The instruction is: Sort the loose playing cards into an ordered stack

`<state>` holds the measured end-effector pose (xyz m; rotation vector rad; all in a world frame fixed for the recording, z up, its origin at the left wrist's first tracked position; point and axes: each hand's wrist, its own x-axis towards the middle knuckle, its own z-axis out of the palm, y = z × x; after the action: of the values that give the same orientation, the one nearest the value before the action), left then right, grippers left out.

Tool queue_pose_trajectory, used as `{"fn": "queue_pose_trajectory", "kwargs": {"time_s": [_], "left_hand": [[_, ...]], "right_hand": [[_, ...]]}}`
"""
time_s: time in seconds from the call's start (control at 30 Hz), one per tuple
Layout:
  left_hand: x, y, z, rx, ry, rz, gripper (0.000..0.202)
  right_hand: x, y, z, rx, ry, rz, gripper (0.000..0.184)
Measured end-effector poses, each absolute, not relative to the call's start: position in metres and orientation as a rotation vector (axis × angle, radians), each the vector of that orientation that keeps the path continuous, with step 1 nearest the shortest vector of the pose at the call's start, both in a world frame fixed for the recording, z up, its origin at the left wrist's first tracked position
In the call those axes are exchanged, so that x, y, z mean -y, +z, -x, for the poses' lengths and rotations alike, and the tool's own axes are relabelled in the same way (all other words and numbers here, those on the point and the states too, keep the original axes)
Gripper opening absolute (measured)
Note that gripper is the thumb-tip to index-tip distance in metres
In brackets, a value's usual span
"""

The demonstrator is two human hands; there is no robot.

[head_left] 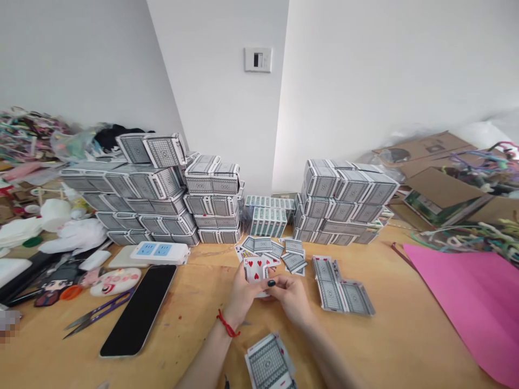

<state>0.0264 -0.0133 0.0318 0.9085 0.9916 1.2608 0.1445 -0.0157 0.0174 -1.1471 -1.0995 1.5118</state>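
Between my two hands, over the middle of the table, are playing cards (253,270), the front one a five of hearts facing me. My left hand (242,292), with a red string bracelet at the wrist, grips them from the left. My right hand (290,294) pinches their lower right edge; its fingertips meet the left thumb. Just beyond lie loose cards (263,245), mostly face down. Right of my hands sits a joined piece of folded cards (334,286). Nearer me, between my forearms, is a face-down card pile (268,363).
Blocks built of folded cards (154,183) are stacked at the back left, with more blocks (344,200) at the back right. On the left lie a phone (140,310), scissors (101,313) and a power strip (162,252). Pink paper (466,302) covers the right side.
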Motion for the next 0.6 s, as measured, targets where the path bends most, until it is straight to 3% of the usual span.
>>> {"fn": "queue_pose_trajectory", "kwargs": {"time_s": [0.13,0.43,0.6], "left_hand": [[0.014,0.027,-0.03,-1.04,1.245,-0.874,0.043],[0.011,0.023,-0.033,-1.15,1.285,-0.795,0.04],[0.01,0.018,-0.034,-1.171,1.311,-0.745,0.038]], "right_hand": [[0.018,0.015,-0.142,1.147,1.429,1.133,0.022],[0.021,0.011,-0.136,1.2,1.359,1.177,0.029],[0.021,0.006,-0.136,1.201,1.318,1.209,0.021]]}}
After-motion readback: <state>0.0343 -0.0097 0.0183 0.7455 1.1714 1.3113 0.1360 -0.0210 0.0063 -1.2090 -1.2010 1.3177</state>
